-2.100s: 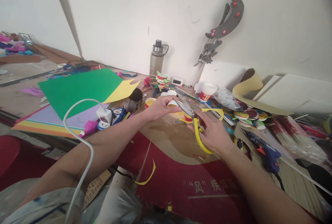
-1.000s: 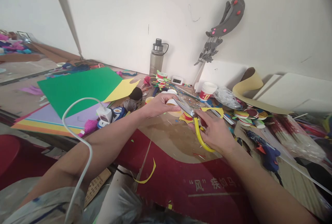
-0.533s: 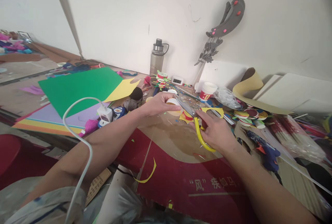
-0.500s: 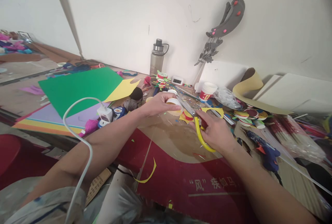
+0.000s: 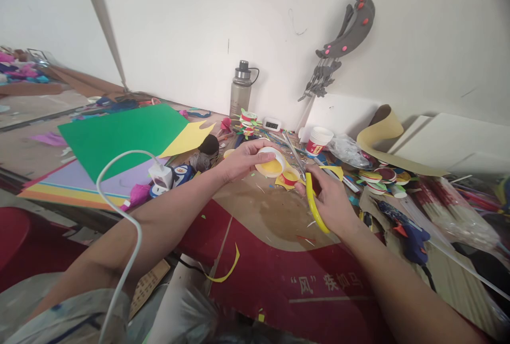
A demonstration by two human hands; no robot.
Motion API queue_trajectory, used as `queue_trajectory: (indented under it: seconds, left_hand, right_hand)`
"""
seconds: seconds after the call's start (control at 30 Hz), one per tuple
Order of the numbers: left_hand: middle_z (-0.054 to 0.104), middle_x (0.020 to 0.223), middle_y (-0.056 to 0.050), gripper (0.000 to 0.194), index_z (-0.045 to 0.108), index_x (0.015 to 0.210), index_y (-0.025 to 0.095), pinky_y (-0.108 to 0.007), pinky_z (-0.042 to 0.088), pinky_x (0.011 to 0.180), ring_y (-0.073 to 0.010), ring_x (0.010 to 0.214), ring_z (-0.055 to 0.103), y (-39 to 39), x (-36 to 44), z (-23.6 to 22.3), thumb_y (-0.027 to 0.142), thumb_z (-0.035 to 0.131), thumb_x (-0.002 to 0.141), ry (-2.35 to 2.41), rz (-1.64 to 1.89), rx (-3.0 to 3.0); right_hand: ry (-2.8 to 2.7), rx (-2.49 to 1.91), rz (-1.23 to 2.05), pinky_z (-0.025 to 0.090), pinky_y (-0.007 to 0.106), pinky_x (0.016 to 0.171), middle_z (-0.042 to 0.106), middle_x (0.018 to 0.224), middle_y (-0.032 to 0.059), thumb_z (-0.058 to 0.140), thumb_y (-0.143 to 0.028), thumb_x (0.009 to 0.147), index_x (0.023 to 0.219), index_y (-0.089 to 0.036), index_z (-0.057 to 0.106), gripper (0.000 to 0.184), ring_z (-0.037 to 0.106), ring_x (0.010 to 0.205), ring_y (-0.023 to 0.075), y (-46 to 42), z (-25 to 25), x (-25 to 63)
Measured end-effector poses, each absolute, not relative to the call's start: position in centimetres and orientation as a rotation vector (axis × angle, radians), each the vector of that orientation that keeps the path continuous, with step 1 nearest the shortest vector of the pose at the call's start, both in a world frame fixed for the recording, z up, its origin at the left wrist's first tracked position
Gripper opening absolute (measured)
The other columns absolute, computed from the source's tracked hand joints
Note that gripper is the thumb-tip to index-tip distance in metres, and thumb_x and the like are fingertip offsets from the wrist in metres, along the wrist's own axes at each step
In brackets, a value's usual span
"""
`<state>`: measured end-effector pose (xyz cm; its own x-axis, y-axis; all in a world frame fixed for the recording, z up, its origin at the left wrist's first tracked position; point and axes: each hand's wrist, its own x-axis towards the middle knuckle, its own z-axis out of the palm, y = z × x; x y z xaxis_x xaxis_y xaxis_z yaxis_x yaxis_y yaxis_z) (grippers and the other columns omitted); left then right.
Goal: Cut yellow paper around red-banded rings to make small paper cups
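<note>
My left hand (image 5: pixel 245 159) is closed on a short round paper cup piece with a white rim and a yellow inside (image 5: pixel 271 169), its open side tilted toward me. In my right hand (image 5: pixel 330 199) is a pair of scissors with yellow handles (image 5: pixel 314 208). Their blades point up and away, apart from the cup piece. Just below and right of the cup piece lies another cut cup piece, red with yellow paper (image 5: pixel 288 178). A scrap of yellow paper (image 5: pixel 335 172) lies behind my right hand.
Green paper (image 5: pixel 119 137) lies over coloured sheets on the left, near a white charger (image 5: pixel 161 177) with a cable crossing my left arm. Behind stand a bottle (image 5: pixel 240 92) and paper cups (image 5: pixel 319 141). A blue glue gun (image 5: pixel 414 240) lies at right.
The scissors have moved right and away from the cup piece, their blades swinging more upright. My left hand has turned the cup piece so its yellow inside shows.
</note>
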<state>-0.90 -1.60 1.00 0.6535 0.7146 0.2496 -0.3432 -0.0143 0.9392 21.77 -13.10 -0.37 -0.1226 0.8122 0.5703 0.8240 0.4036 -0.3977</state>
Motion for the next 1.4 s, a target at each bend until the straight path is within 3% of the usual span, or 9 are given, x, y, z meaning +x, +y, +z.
queue_trajectory:
  seconds: [0.27, 0.43, 0.57, 0.83, 1.0, 1.13, 1.4]
  left_hand:
    - [0.074, 0.091, -0.004, 0.05, 0.073, 0.099, 0.018, -0.035, 0.06, 0.074, -0.0191, 0.081, 0.07, -2.1, -0.7, 1.0, 0.051, 0.096, 0.068, 0.327, 0.884, 1.143]
    - [0.074, 0.092, -0.002, 0.047, 0.074, 0.093, 0.017, -0.027, 0.056, 0.074, -0.0156, 0.083, 0.069, -2.6, 0.6, 0.0, 0.046, 0.098, 0.066, 0.379, 1.043, 0.93]
    - [0.075, 0.096, -0.003, 0.046, 0.075, 0.096, 0.017, -0.027, 0.057, 0.076, -0.0158, 0.085, 0.07, -3.6, 1.5, -0.4, 0.042, 0.099, 0.066, 0.367, 0.994, 0.855]
    - [0.074, 0.101, -0.004, 0.029, 0.072, 0.096, 0.017, -0.026, 0.057, 0.077, -0.0146, 0.087, 0.071, -4.9, 1.9, -0.9, 0.027, 0.091, 0.077, 0.368, 0.866, 0.836]
    - [0.075, 0.101, -0.004, 0.037, 0.075, 0.099, 0.017, -0.027, 0.055, 0.077, -0.0156, 0.087, 0.069, -4.2, 1.5, -1.1, 0.034, 0.093, 0.072, 0.402, 0.855, 1.026]
    - [0.077, 0.102, -0.006, 0.042, 0.078, 0.104, 0.015, -0.027, 0.052, 0.081, -0.0153, 0.09, 0.069, -3.8, 1.2, -0.7, 0.037, 0.095, 0.072, 0.389, 0.815, 1.242]
    - [0.072, 0.084, -0.001, 0.047, 0.068, 0.09, 0.016, -0.024, 0.052, 0.065, -0.0125, 0.071, 0.066, -3.0, 1.0, -0.3, 0.042, 0.098, 0.065, 0.41, 0.976, 1.054]
  right_hand:
    - [-1.854, -1.439, 0.132, 0.046, 0.031, 0.063, 0.067, 0.077, 0.0035, 0.056, -0.068, 0.098, 0.109, -0.021, 0.065, 0.049, 0.058, 0.065, 0.0197, -12.9, -0.5, 21.6]
    - [-1.701, -1.386, 0.374, 0.051, 0.033, 0.066, 0.07, 0.081, 0.0033, 0.065, -0.069, 0.092, 0.107, -0.023, 0.063, 0.049, 0.062, 0.07, 0.0205, -12.9, -0.9, 20.9]
    - [-1.545, -1.3, 0.59, 0.054, 0.032, 0.063, 0.071, 0.091, 0.0027, 0.073, -0.062, 0.088, 0.112, -0.025, 0.058, 0.046, 0.061, 0.068, 0.0174, -13.2, -1.2, 19.6]
    - [-1.231, -1.224, 0.647, 0.057, 0.03, 0.064, 0.064, 0.089, -0.0028, 0.086, -0.055, 0.075, 0.117, -0.027, 0.055, 0.06, 0.063, 0.072, 0.0155, -13.0, -2.1, 18.9]
    - [-1.24, -1.204, 0.582, 0.056, 0.03, 0.068, 0.061, 0.082, -0.0047, 0.092, -0.054, 0.068, 0.113, -0.026, 0.057, 0.063, 0.061, 0.072, 0.0155, -13.1, -1.8, 18.9]
    - [-1.3, -1.214, 0.572, 0.054, 0.03, 0.065, 0.061, 0.08, -0.0041, 0.088, -0.058, 0.073, 0.112, -0.027, 0.057, 0.059, 0.06, 0.07, 0.0157, -13.1, -1.8, 18.7]
    - [-1.531, -1.233, 0.467, 0.058, 0.037, 0.078, 0.063, 0.096, 0.0024, 0.062, -0.062, 0.096, 0.126, -0.028, 0.049, 0.047, 0.065, 0.086, 0.0205, -13.8, -1.0, 19.5]
